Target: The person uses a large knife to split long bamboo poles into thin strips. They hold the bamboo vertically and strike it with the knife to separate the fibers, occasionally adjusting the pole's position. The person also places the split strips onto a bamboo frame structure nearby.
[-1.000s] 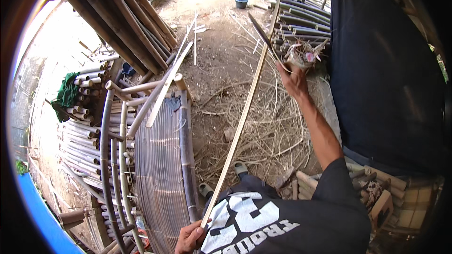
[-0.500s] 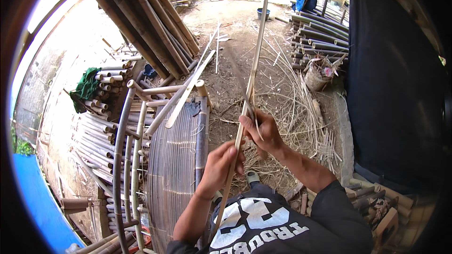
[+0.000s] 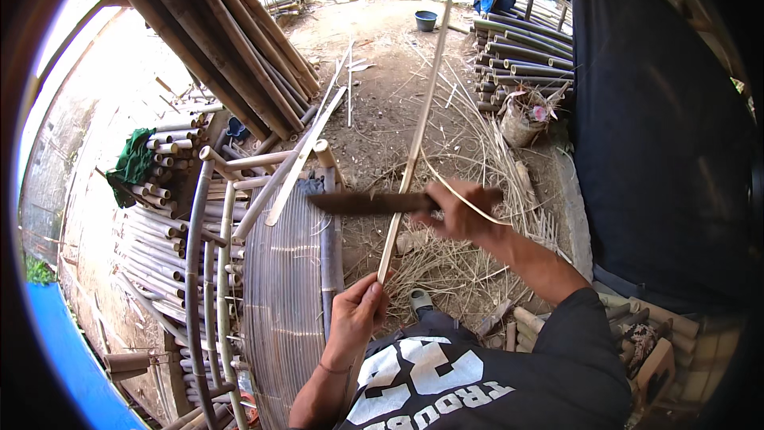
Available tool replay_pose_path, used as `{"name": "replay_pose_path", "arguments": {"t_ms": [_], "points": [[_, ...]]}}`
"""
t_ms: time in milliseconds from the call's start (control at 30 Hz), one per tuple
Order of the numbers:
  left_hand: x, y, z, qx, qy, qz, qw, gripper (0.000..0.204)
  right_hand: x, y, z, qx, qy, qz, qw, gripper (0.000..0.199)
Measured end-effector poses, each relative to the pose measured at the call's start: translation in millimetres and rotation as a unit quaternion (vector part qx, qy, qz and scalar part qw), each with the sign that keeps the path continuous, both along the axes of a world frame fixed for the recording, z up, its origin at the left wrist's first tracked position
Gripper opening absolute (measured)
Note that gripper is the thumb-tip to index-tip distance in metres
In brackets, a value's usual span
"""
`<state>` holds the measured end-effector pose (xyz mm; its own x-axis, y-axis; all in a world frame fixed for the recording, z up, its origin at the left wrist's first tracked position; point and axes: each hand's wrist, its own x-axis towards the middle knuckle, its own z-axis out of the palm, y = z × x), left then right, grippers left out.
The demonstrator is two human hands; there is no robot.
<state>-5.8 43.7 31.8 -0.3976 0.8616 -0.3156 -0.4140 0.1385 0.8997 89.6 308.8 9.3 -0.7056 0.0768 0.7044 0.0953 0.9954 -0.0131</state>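
underfoot: shavings (image 3: 442, 267) over dirt floor (image 3: 386, 111) | bamboo stacks (image 3: 521, 53) around | left grip (image 3: 356, 314) pinching strip (image 3: 419, 131) | right grip (image 3: 461, 209) clasping knife (image 3: 358, 204)

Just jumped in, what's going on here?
A person's left hand holds a long, thin pale strip that slants up and away from them. Their right hand holds a large dark knife, its blade pointing left and crossing in front of the strip; whether they touch is unclear. Loose slivers litter the ground ahead, and a slatted bench stands to the left.
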Motion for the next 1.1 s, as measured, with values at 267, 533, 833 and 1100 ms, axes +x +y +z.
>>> {"name": "replay_pose_path", "arguments": {"t_ms": [267, 533, 833, 1100], "points": [[26.5, -71.5, -20.3, -0.040, -0.014, -0.017, 0.999, 0.029, 34.2, 75.8, 9.7, -0.208, -0.081, -0.173, 0.959, 0.062], [23.2, -100.2, -19.2, -0.083, 0.037, -0.060, 0.994, 0.027, 41.8, 96.8, 2.7, -0.277, -0.058, -0.250, 0.926, 0.064], [15.6, -185.6, -40.5, -0.110, 0.034, -0.085, 0.990, 0.028, 94.4, 190.2, 60.6, -0.360, -0.006, -0.423, 0.832, 0.080], [-7.0, -53.6, -58.3, -0.072, 0.199, 0.009, 0.977, 0.018, 21.3, 14.9, -12.7, -0.191, -0.097, -0.133, 0.968, 0.057]]}}
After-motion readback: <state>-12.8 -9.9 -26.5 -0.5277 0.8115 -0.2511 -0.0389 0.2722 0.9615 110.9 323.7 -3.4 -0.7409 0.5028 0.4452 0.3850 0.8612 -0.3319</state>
